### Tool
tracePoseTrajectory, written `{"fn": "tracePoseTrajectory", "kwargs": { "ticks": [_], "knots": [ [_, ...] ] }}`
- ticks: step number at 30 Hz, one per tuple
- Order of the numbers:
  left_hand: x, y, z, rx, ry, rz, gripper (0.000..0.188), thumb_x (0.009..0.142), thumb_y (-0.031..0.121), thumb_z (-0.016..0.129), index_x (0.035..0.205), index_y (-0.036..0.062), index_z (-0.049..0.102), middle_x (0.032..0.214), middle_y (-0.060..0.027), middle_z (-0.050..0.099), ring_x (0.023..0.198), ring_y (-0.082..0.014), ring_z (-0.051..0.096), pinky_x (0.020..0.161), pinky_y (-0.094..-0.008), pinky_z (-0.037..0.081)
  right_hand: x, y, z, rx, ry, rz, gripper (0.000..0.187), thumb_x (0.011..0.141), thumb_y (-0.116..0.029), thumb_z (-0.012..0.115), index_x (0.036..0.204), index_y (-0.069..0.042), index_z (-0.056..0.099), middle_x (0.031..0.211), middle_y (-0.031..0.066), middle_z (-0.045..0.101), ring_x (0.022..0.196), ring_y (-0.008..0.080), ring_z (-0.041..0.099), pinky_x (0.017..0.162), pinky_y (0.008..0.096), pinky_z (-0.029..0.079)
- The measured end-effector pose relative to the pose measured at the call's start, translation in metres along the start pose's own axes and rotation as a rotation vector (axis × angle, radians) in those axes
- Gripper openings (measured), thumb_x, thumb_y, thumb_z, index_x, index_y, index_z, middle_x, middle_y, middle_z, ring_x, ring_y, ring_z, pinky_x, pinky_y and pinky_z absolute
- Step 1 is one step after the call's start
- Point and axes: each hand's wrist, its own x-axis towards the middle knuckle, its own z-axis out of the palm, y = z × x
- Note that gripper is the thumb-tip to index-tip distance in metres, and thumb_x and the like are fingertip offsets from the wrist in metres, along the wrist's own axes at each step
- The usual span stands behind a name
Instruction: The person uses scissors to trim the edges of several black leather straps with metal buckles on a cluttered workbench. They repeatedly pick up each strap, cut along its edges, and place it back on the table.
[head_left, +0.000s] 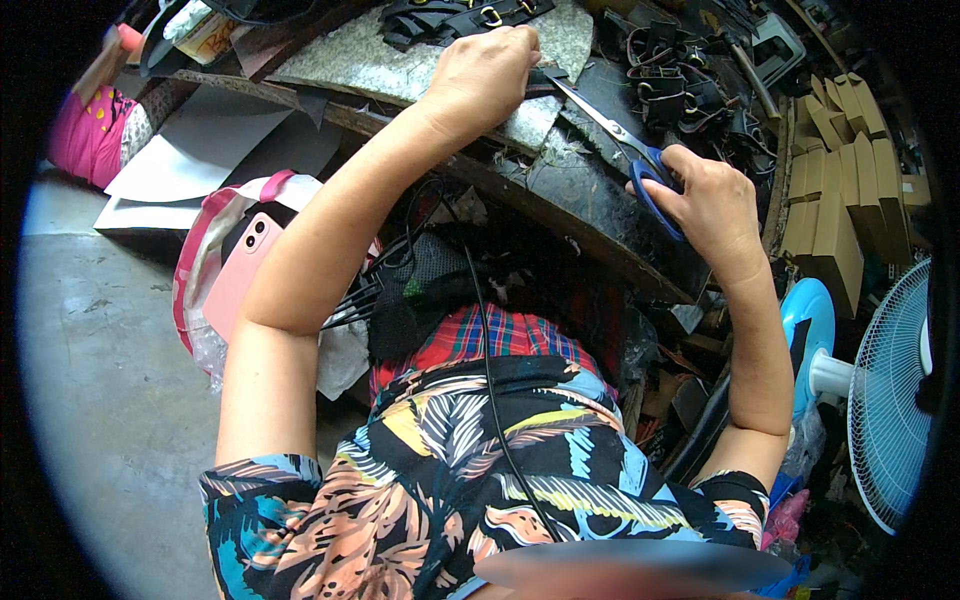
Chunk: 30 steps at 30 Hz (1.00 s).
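Note:
My right hand is closed through the blue handles of a pair of scissors. Their metal blades point up and left, toward my left hand. That hand is curled in a pinch above the bench edge. A small black strip sticks out from its fingers, right by the scissor tips; the rest of it is hidden. Just beyond my left hand, black straps with metal buckles lie on a pale slab on the workbench.
More black buckled straps are piled at the far right of the bench. Brown cardboard boxes and a blue-and-white fan stand on the right. On the left, a pink phone rests on a pink-and-white bag. A black cable hangs down my front.

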Motion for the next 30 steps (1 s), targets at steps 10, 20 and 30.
{"fn": "tracePoseTrajectory", "kwargs": {
  "ticks": [10, 20, 30],
  "knots": [
    [0.014, -0.015, 0.003, 0.030, -0.156, 0.111, 0.022, 0.086, 0.004, 0.059, 0.102, 0.0041, 0.074, 0.101, -0.0196, 0.068, 0.097, -0.0374, 0.068, 0.086, -0.0465, 0.054, 0.017, -0.007, -0.024, 0.029, -0.026, 0.042, 0.041, 0.076, -0.047, 0.076, 0.091, -0.009, 0.073, 0.077, 0.0153, 0.072, 0.075, 0.0322, 0.072, 0.071, 0.0423, 0.057],
    [0.010, -0.013, 0.018, 0.071, -0.010, -0.005, 0.011, 0.093, 0.012, 0.056, 0.095, 0.0027, 0.061, 0.094, -0.0186, 0.063, 0.085, -0.0404, 0.065, 0.077, -0.0488, 0.054, 0.026, -0.018, -0.032, -0.037, -0.031, 0.038, 0.040, 0.078, -0.046, 0.075, 0.091, -0.008, 0.073, 0.078, 0.0163, 0.071, 0.077, 0.0326, 0.072, 0.071, 0.0438, 0.057],
    [0.005, 0.000, 0.009, -0.097, 0.074, -0.014, 0.008, 0.094, 0.009, 0.054, 0.099, 0.0039, 0.057, 0.099, -0.0175, 0.060, 0.090, -0.0402, 0.064, 0.078, -0.0471, 0.054, 0.019, -0.014, -0.007, -0.098, 0.004, -0.084, 0.032, 0.085, -0.035, 0.073, 0.090, -0.006, 0.060, 0.071, 0.0177, 0.067, 0.074, 0.0350, 0.070, 0.066, 0.0450, 0.054]
  ]
}}
